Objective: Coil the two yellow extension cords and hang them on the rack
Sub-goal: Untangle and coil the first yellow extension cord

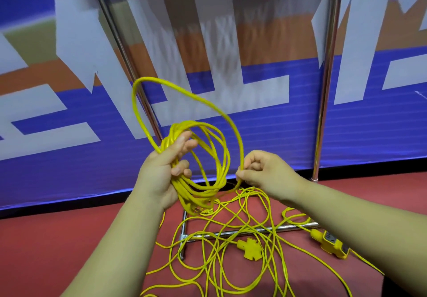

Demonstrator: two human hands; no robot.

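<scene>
Coiling the first of the two yellow extension cords is the step in hand, to judge by the bundle gathered so far. Just left of centre frame, the left hand [161,172] is clamped round a coil [194,195] of many turns, thumb over the strands and fingers curled beneath. To its right, the right hand [265,172] pinches a single strand between thumb and forefinger, the other fingers curled in. From that pinch a wide loop [184,91] arcs up and back over to the left hand. The next move, I judge, calls for laying this loop against the bundle at a matching size, then sliding the right hand down the strand for another length without dragging knots up.

Below the hands, on the red floor [69,250], the loose cord [231,246] sprawls across lower centre in an overlapping tangle. It looks thin, glossy and springy, and likely to snag on itself. A cross-shaped connector [250,248] lies among it, with a socket block [330,243] at lower right. Which strand belongs to which cord I cannot tell.

Behind, the chrome base bar [288,226] of the rack lies under the strands. Its uprights [325,88] rise to the top edge, and no cord hangs on the part in view. Farthest is a blue and white banner [69,158].
</scene>
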